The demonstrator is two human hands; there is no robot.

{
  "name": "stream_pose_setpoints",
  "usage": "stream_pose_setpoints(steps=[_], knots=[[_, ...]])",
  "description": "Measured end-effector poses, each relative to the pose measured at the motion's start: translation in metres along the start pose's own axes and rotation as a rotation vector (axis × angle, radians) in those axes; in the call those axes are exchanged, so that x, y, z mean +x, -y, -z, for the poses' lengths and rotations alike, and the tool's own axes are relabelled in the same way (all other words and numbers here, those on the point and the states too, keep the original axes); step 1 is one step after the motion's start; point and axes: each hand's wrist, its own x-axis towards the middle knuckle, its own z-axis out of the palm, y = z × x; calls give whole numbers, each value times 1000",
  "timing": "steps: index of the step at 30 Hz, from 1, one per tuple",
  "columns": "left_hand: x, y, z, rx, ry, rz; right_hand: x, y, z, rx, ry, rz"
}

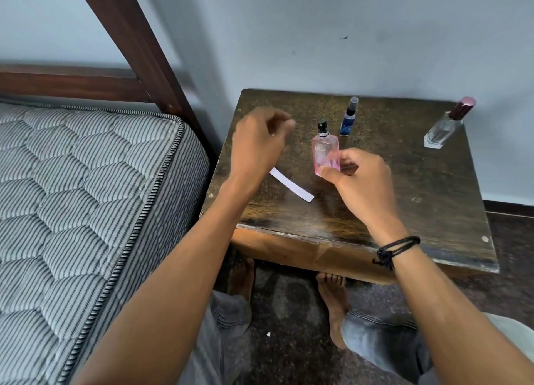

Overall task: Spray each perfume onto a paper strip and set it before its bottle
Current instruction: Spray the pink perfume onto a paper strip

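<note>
Grey-striped quilted mattress (86,197) fills the left side of the view, bounded by a dark brown wooden bed frame (138,38) whose post stands just beside the left edge of the surface.

Dark, worn wooden surface (419,182): carries all task items. Its near edge is chipped and pale.

Left hand (257,145): raised over the far left part of the surface, fingers curled inward. A small white speck shows at the fingers; whether they hold anything cannot be determined.

Right hand (361,179): positioned over the middle of the surface. Thumb and fingers grip the lower body of the pink transparent rectangular perfume bottle (323,150). The two hands are well apart.

Pink bottle: upright, black spray head uncovered, located at the middle of the surface. Whether its base touches the surface cannot be determined.

Clear glass perfume bottle with maroon cap (442,130): stands near the far right corner, well apart from the other bottles.

Small blue spray bottle with clear cap (348,121): stands near the far edge, just behind the pink bottle.

White paper strip (291,184): lies flat and diagonal on the surface, between the left forearm and the pink bottle, touching neither bottle nor hand.

Black cord bracelet (396,249): worn on the right wrist, above the near edge.
</note>
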Motion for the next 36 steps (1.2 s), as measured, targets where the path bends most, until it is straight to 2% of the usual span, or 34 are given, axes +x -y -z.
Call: stream_pose_setpoints(steps=[2,5,13,18,19,21,24,28,36], knots=[[-12,-14,-2,-155,140,-35,0,1,0,11,-11,2],[-23,-19,-10,-187,294,-44,0,3,1,21,-59,14],[-28,-20,-24,-246,239,13,-4,3,-3,-64,-145,78],[-24,-16,-24,-381,258,68,-5,8,3,-19,-61,92],[-22,-15,-23,-428,265,91,-3,9,5,43,-26,76],[-21,-13,-21,-494,284,119,-1,11,10,343,44,-4],[-22,-15,-20,-490,300,111,2,13,16,677,74,-121],[-24,-19,-22,-419,363,29,3,13,14,756,98,-173],[-30,-22,-24,-352,455,-106,2,13,9,708,124,-165]])
